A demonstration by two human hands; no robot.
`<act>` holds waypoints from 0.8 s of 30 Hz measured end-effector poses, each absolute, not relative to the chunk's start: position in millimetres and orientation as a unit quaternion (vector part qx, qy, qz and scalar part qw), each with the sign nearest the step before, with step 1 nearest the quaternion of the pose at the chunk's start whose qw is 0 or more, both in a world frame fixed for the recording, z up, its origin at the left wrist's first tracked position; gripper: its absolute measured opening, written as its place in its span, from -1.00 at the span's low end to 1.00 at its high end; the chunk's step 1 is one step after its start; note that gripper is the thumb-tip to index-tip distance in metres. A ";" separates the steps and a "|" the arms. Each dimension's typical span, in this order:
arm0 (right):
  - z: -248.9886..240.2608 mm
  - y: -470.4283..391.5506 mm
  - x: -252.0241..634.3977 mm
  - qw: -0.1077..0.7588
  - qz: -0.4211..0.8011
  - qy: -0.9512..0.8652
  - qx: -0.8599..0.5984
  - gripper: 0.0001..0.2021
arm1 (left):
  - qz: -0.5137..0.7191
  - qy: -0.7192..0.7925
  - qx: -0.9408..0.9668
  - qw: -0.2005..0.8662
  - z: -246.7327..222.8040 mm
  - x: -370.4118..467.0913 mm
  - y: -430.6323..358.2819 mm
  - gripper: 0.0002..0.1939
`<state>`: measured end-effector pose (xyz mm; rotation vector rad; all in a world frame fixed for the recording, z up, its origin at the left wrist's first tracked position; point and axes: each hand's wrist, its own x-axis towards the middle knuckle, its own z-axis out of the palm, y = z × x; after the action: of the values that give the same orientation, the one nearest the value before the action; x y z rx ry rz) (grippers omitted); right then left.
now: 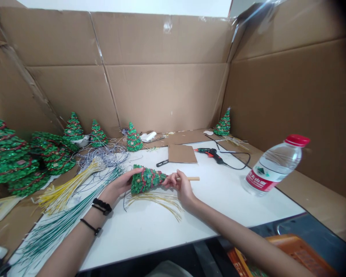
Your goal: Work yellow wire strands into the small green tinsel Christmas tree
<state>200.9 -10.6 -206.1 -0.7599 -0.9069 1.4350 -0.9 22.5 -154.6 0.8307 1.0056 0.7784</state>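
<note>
A small green Christmas tree ornament [146,179] with red garland lies on its side above the white board, its tip pointing right. My left hand [123,182] is wrapped round its broad base. At the tip, the fingers of my right hand [181,186] are pinched and also hold a thin wooden stick [193,178], which sticks out to the right. What the right fingertips do at the tip is too small to make out. Just below the tree lies a spread of pale yellow wires [158,201].
Green wires [75,211], yellow wires [70,181] and tangled silvery wire [103,156] lie left. A glue gun [213,154], cardboard square [182,154] and cutter [162,163] lie ahead. A water bottle [273,165] stands right. Several finished trees [134,137] line the cardboard walls [167,96].
</note>
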 end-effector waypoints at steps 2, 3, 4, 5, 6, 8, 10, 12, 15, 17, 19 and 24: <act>-206.0 -11.1 200.5 0.598 0.618 -0.392 -0.328 -0.50 | 0.356 0.454 0.377 0.725 -154.8 -0.8 22.8 -0.93; -205.8 -11.4 200.1 0.597 0.618 -0.393 -0.327 -0.50 | 0.357 0.453 0.377 0.724 -154.7 -0.8 22.9 -0.93; -205.5 -11.6 199.6 0.597 0.617 -0.395 -0.326 -0.51 | 0.356 0.452 0.379 0.724 -154.7 -0.7 22.8 -0.93; -205.2 -11.7 199.1 0.597 0.617 -0.397 -0.326 -0.51 | 0.355 0.450 0.382 0.725 -154.6 -0.7 22.8 -0.92; -205.0 -11.8 198.7 0.596 0.616 -0.398 -0.326 -0.51 | 0.353 0.446 0.385 0.727 -154.7 -0.8 22.7 -0.92; -204.7 -11.8 198.4 0.593 0.616 -0.401 -0.329 -0.51 | 0.351 0.441 0.388 0.729 -155.2 -1.0 22.5 -0.92; -204.6 -11.7 198.6 0.589 0.616 -0.404 -0.332 -0.51 | 0.352 0.437 0.386 0.732 -156.2 -1.4 22.3 -0.92; -204.8 -11.4 199.2 0.586 0.618 -0.404 -0.333 -0.51 | 0.355 0.432 0.384 0.735 -157.2 -1.8 22.2 -0.91; -205.0 -11.0 199.9 0.585 0.620 -0.403 -0.332 -0.51 | 0.356 0.430 0.382 0.737 -157.5 -1.7 21.8 -0.92; -204.9 -10.9 199.8 0.583 0.620 -0.406 -0.332 -0.52 | 0.355 0.433 0.380 0.737 -156.7 -1.2 21.5 -0.93; -204.9 -10.9 199.1 0.580 0.619 -0.414 -0.329 -0.52 | 0.357 0.435 0.377 0.736 -155.8 -0.6 21.3 -0.95; -205.2 -12.4 195.6 0.589 0.602 -0.436 -0.316 -0.51 | 0.364 0.432 0.370 0.738 -155.9 -0.6 21.5 -0.96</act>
<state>195.6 -12.4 -205.2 -0.7365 -1.0141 1.4029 -0.6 21.5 -155.9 0.8115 0.9485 0.7991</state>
